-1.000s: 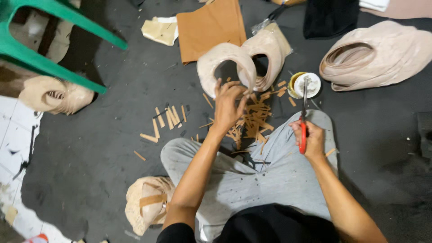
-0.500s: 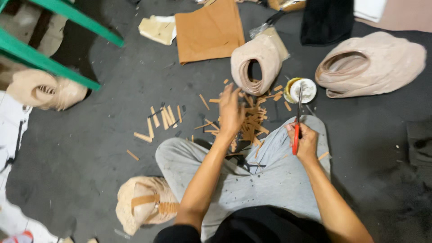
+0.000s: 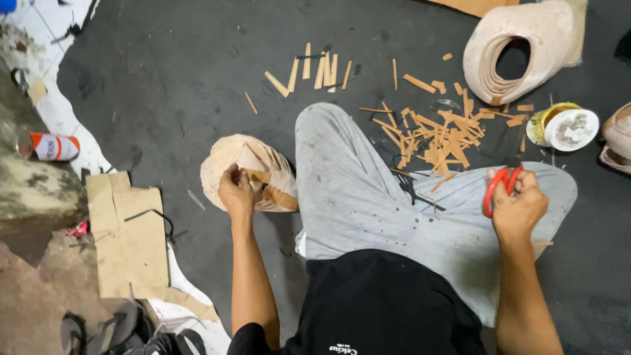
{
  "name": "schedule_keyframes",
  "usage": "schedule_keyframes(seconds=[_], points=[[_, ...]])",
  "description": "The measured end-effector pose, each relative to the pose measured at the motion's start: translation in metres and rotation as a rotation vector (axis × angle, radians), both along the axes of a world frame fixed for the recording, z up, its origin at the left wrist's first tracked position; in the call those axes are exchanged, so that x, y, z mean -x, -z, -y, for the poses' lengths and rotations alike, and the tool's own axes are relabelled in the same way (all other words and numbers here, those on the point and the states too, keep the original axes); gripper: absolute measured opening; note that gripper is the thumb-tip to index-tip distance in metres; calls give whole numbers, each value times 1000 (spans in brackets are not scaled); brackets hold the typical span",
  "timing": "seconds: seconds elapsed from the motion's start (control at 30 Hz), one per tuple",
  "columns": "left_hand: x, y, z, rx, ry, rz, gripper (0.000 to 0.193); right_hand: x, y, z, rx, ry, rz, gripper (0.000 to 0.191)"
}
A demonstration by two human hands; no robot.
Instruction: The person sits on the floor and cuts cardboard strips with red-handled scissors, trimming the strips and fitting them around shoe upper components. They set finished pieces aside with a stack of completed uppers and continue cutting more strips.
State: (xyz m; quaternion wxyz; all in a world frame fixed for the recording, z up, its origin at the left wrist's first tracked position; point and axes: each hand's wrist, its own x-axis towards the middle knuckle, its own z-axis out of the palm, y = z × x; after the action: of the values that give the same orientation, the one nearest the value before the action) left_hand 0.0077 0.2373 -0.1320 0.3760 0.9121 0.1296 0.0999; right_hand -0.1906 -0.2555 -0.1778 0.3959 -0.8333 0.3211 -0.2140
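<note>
I sit cross-legged on the dark floor [image 3: 171, 85], which carries everything within arm's reach, so nothing needs a stretch. Off my right knee, up by the far edge, stands the big roll of pale strip material [image 3: 519, 49], tilted with its hollow toward me, probably so the layers can be pulled from the open side. By my left knee lies a smaller cream bundle [image 3: 246, 172] of the same stuff, just beside my thigh. My left hand [image 3: 235, 192] rests on its near side, fingers curled into the folds; I judge the grip closed on a layer of it, holding it steady.

Further left, a flat sheet of cardboard [image 3: 131, 233] lies on the floor, well apart from the work.

Between my knees and over my right shin the cut tan strips [image 3: 434, 135] are heaped where they fall; a second, tidier row [image 3: 315, 69] lies side by side farther out, apart from the scrap. A small open tin with a whitish lid [image 3: 565, 126] stands near the roll, close to my right side.

My right hand [image 3: 519, 205] is clenched around red-handled scissors [image 3: 497, 189], resting on my knee; the blades are hidden from me.
</note>
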Motion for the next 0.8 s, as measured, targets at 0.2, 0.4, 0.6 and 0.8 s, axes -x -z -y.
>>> schedule_keyframes(seconds=[0.2, 0.4, 0.6, 0.8], points=[[-9, 6, -11, -923, 1, 184, 54, 3, -2, 0, -125, -9, 56, 27], [-33, -31, -16, 452, 84, 58, 29, 5, -20, -16, -360, -45, 12, 21], [-18, -97, 62, 1278, 220, 137, 34, -1, -71, -43, -567, -326, -43, 25], [6, -120, 128, 1666, 357, -168, 25, -9, -148, -65, -100, -452, -389, 41]])
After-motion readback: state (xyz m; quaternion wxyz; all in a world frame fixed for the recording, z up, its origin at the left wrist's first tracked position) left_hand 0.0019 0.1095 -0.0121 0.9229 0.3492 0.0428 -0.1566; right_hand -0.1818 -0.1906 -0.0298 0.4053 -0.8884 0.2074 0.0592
